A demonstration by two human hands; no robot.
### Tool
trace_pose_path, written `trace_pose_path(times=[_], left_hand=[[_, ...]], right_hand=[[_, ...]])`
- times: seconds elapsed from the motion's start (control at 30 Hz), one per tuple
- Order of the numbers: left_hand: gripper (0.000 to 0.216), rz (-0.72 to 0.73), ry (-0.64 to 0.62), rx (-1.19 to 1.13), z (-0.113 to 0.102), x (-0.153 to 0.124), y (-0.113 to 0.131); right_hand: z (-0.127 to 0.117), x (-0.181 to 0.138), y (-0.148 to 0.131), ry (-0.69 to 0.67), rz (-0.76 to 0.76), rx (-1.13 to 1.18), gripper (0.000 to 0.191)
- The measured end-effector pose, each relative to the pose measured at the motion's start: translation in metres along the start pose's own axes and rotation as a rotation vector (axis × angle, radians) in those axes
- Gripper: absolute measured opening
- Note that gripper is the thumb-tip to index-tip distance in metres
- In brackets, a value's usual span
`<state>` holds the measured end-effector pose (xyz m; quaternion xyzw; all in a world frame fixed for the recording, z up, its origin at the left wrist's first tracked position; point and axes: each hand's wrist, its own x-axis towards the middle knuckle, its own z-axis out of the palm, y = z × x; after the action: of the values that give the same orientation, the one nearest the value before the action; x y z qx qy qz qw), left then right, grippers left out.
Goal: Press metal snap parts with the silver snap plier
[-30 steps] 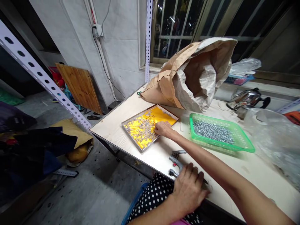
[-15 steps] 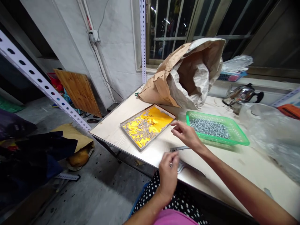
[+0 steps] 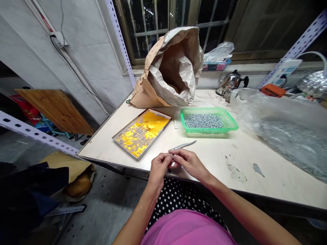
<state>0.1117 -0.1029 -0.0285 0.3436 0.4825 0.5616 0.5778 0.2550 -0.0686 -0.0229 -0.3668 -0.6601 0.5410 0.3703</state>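
My left hand (image 3: 158,166) and my right hand (image 3: 188,162) meet at the table's front edge, fingertips pinched together around a small item too tiny to name. A metal hand tool (image 3: 182,146) sticks out from behind my hands, its handle pointing toward the green basket (image 3: 231,121). That basket holds several small metal pins. To the left lies a metal tray (image 3: 118,143) with a yellow lining and several scattered pins.
A big brown paper sack (image 3: 170,71) stands open at the back of the pale table (image 3: 255,160). A clear plastic bag (image 3: 281,126) of metal parts fills the right side. A steel kettle (image 3: 231,82) sits by the window. A perforated shelf post (image 3: 33,133) crosses at left.
My right hand left the yellow tray and came back to the table's front edge. My left hand rose from the tool to meet it. The camera swung right and down.
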Motion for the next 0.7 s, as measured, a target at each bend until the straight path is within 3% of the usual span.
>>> trace_pose_path(times=[0.2,0.33,0.5,0.7], left_hand=[[0.043,-0.09,0.034,0.309,-0.02,0.01,0.003],[0.038,-0.156,0.037,0.624,-0.033,0.025,0.0],[0.036,-0.225,-0.028,0.856,-0.033,0.035,-0.005],[0.041,-0.262,-0.085,0.937,-0.027,0.034,-0.005]], right_hand=[[-0.021,-0.017,0.015,0.039,-0.217,-0.503,0.034],[-0.047,-0.03,0.027,0.019,-0.233,-0.853,0.026],[-0.051,-0.041,0.039,0.007,-0.24,-0.973,0.02],[-0.046,-0.04,0.046,0.049,-0.228,-1.008,0.019]])
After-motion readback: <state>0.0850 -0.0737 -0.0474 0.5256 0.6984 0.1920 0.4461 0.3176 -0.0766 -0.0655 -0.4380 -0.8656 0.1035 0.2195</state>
